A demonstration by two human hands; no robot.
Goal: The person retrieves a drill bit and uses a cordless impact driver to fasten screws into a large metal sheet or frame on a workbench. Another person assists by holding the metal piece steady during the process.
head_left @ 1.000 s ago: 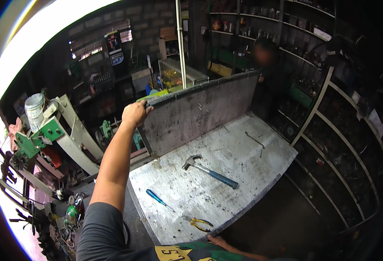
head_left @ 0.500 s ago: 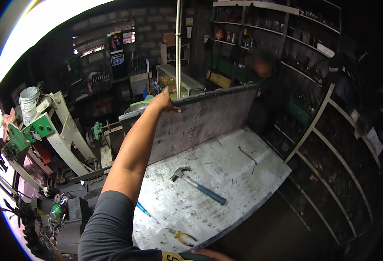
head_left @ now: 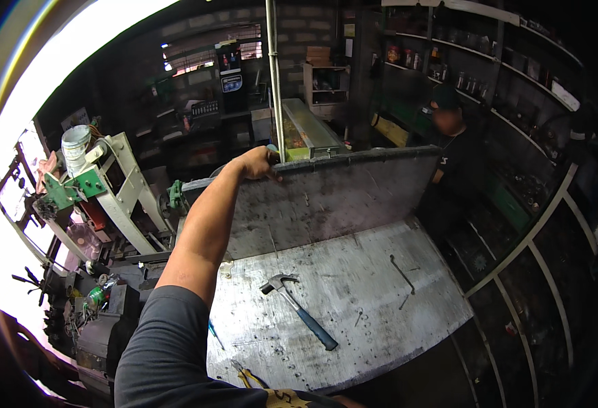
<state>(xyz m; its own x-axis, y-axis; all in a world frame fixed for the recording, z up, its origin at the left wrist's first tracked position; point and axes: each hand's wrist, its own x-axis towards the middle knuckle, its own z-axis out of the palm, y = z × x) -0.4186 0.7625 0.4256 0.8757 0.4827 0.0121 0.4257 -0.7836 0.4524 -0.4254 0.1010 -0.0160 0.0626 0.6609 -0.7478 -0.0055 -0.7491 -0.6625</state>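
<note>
My left arm reaches across the metal workbench [head_left: 380, 326], and my left hand [head_left: 255, 164] is closed over the top edge of a grey upright panel [head_left: 326, 204]. The panel stands along the bench's far side. In front of it lies a claw hammer [head_left: 316, 328] with a blue grip. Yellow-handled pliers [head_left: 248, 376] and a blue screwdriver [head_left: 215, 334] lie at the near left, partly hidden by my sleeve. Farther right is a thin bent rod [head_left: 402, 275]. Of my right side only a sliver of skin shows at the lower edge; its fingers are hidden.
A person [head_left: 452, 146] in dark clothes stands beyond the panel's right end. To the left stand a white and green machine frame [head_left: 119, 197] and a cluttered dark surface. A glass case [head_left: 309, 129] and a vertical pole [head_left: 275, 75] rise behind the panel; a slatted rack [head_left: 526, 251] borders the right.
The view has shifted, so the panel looks more level and the bench tools sit lower left. My left hand stays on the panel's top edge. The person appears nearer the panel's right end.
</note>
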